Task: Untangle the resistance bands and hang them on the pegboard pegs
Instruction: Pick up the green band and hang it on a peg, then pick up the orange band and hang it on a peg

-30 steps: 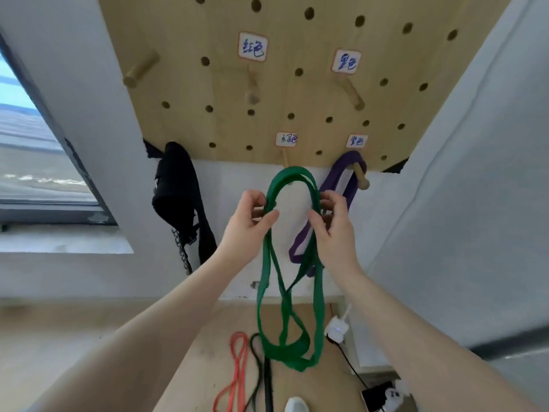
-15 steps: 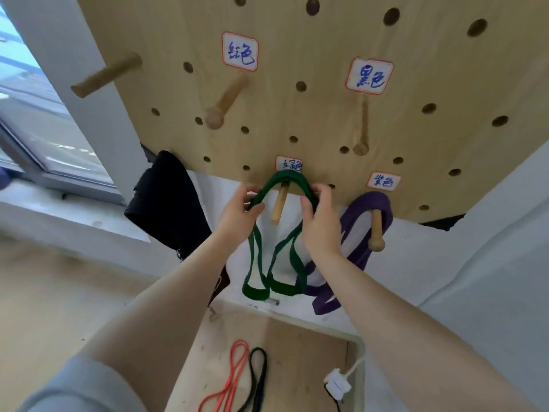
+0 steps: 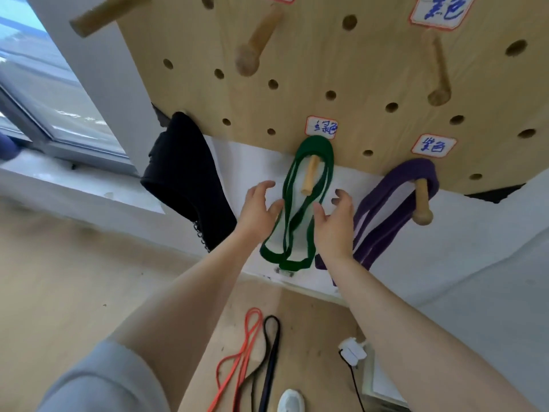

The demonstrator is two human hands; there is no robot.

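Both hands, left hand (image 3: 258,208) and right hand (image 3: 335,223), hover with fingers spread wide and hold nothing, flanking the green band (image 3: 300,209) draped over its peg (image 3: 309,176). It looks light, limp and stretchy; best gripped at the top loop. Half a second ago both hands pinched it.

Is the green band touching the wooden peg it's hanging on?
Touching. In the head view the green band loops over the wooden peg and hangs from it, while both open hands sit beside the band lower down.

Green band (image 3: 309,156), purple band (image 3: 395,191), red band (image 3: 237,358), black band (image 3: 271,346), tan pegboard (image 3: 371,69).
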